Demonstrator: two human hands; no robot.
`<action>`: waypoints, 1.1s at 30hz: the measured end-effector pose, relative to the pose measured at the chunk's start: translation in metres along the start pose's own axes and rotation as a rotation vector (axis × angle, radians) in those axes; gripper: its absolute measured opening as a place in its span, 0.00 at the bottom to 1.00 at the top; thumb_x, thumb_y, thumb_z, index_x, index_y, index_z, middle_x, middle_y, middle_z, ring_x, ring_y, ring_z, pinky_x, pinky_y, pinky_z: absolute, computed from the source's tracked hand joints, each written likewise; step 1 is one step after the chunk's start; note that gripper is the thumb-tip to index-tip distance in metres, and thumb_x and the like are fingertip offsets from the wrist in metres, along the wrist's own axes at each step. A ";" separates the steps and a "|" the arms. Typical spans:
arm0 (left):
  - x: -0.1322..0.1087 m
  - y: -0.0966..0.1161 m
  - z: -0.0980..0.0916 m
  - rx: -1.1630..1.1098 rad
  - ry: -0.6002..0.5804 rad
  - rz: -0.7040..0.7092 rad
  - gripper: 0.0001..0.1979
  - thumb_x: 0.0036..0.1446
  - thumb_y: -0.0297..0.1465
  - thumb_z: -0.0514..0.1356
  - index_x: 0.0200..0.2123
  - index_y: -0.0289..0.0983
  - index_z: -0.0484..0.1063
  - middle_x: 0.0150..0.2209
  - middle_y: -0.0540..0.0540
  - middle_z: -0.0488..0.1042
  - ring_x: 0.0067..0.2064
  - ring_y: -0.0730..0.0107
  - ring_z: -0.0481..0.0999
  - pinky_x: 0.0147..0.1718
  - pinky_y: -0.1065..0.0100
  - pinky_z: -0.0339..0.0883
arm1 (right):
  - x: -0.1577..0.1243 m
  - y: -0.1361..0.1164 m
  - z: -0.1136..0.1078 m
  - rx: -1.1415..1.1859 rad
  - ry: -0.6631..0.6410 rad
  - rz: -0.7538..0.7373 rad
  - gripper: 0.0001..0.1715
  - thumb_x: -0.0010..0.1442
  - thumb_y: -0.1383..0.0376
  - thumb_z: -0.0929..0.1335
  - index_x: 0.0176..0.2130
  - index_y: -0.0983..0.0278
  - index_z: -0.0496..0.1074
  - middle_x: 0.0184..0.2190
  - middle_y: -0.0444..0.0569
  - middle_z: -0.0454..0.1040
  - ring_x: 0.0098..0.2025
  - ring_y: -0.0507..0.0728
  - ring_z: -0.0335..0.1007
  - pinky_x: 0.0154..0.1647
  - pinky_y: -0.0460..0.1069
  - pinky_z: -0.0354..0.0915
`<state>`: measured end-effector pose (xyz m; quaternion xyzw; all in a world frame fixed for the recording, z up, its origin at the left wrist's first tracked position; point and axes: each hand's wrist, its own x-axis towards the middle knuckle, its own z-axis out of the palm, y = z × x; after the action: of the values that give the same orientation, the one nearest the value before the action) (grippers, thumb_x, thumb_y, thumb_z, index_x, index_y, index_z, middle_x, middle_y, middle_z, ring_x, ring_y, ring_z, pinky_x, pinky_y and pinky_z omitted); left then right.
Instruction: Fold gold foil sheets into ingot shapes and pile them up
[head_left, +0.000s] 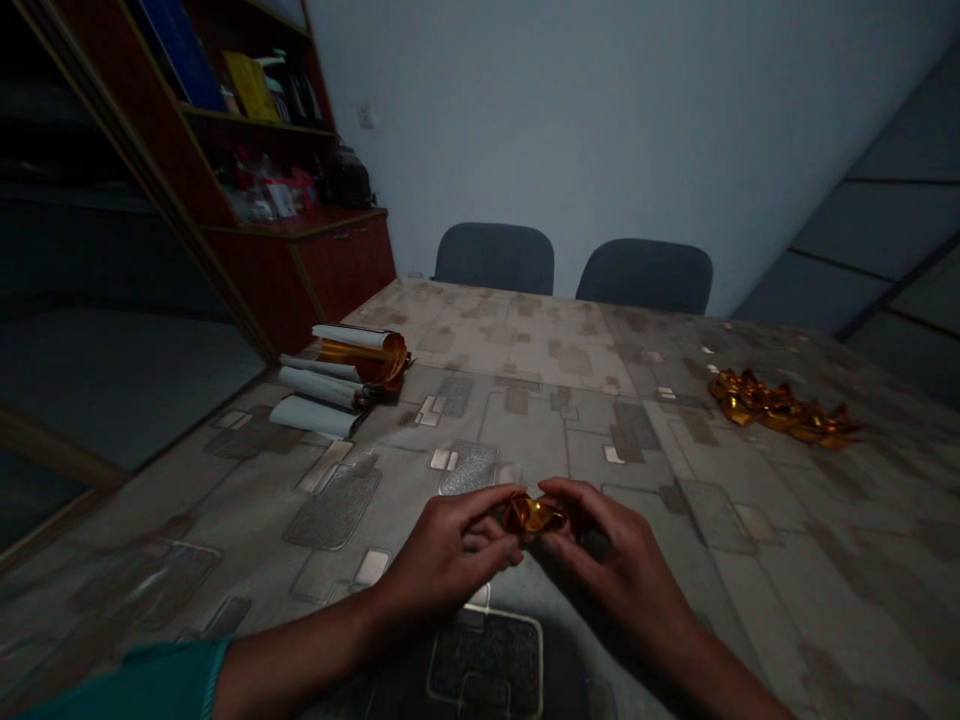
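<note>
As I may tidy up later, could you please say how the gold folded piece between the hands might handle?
The gold folded piece is probably light, being small and seemingly folded from thin sheet. Its creases suggest it holds shape but could crush if squeezed. Its gloss may make it slippery.

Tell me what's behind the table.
Two gray chair backs show behind the table, with a pale wall beyond. The table covers the chairs' lower parts.

Left hand (457,540) and right hand (619,540) face each other, fingers (491,499) pinching inward; left forearm (304,640) and right forearm (724,670) converge.
</note>
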<state>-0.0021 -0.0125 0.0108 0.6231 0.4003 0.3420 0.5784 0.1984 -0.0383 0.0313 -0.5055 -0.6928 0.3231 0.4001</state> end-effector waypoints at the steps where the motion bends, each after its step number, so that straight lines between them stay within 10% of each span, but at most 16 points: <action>1: 0.000 0.000 0.000 -0.021 0.003 -0.011 0.24 0.55 0.33 0.64 0.55 0.31 0.72 0.30 0.45 0.78 0.33 0.63 0.81 0.35 0.64 0.74 | 0.000 0.000 0.000 0.000 -0.003 -0.001 0.16 0.58 0.66 0.70 0.48 0.62 0.74 0.38 0.50 0.80 0.34 0.57 0.74 0.35 0.52 0.70; 33: 0.000 -0.001 0.003 -0.098 0.001 -0.053 0.14 0.54 0.30 0.66 0.43 0.34 0.73 0.32 0.48 0.78 0.30 0.68 0.81 0.30 0.70 0.75 | 0.007 0.008 -0.010 -0.095 -0.183 -0.330 0.07 0.66 0.71 0.68 0.43 0.60 0.74 0.40 0.47 0.79 0.42 0.54 0.75 0.43 0.49 0.70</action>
<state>0.0011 -0.0137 0.0098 0.5830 0.3995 0.3462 0.6170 0.2093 -0.0289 0.0310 -0.3719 -0.8143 0.2647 0.3586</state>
